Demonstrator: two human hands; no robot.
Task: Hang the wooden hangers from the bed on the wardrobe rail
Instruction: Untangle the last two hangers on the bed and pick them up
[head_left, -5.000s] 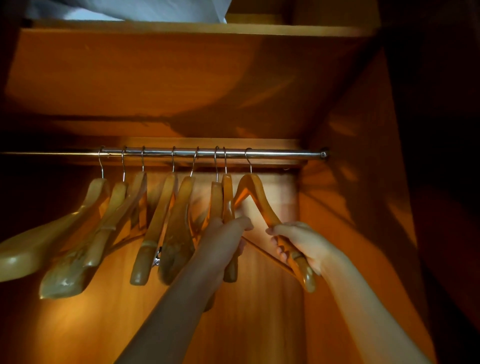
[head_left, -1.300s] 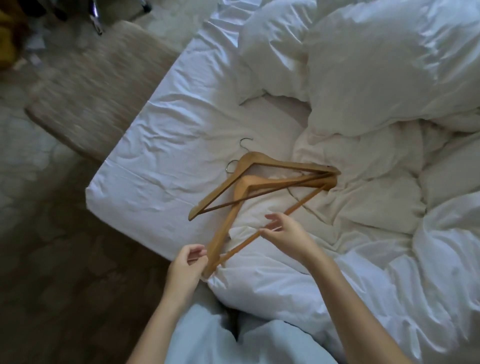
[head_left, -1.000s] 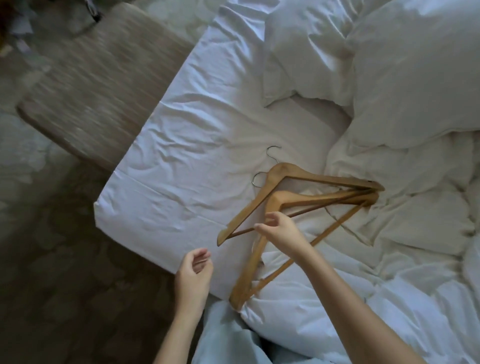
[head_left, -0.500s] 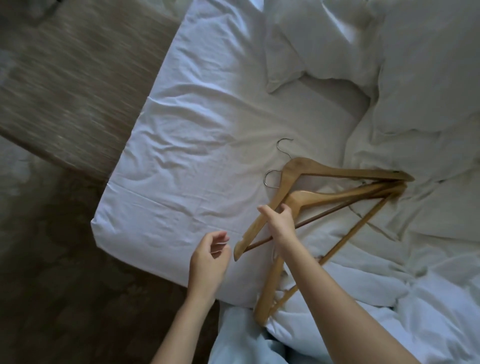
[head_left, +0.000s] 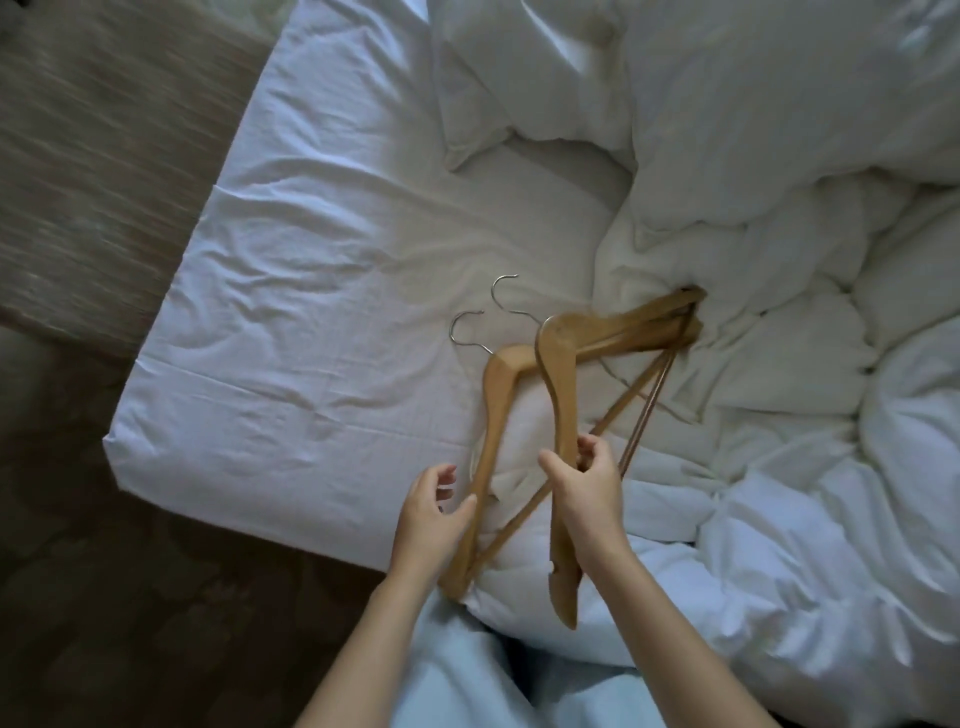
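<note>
While gripping one hanger (head_left: 557, 379) in clenched right hand (head_left: 587, 488), with left hand (head_left: 428, 512) loose and thumb only touching the second hanger (head_left: 496, 400), both resting partly on the bed (head_left: 311, 312): pickup just begun, carrying and hooking on rail left to do.

Hangers (head_left: 558, 374), duvet (head_left: 779, 260) on bed (head_left: 311, 312)

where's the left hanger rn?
Head view, lower centre: the left hanger lies on the bed near its edge, just right of the left hand, crossed by the right hanger that the right hand grips.
</note>
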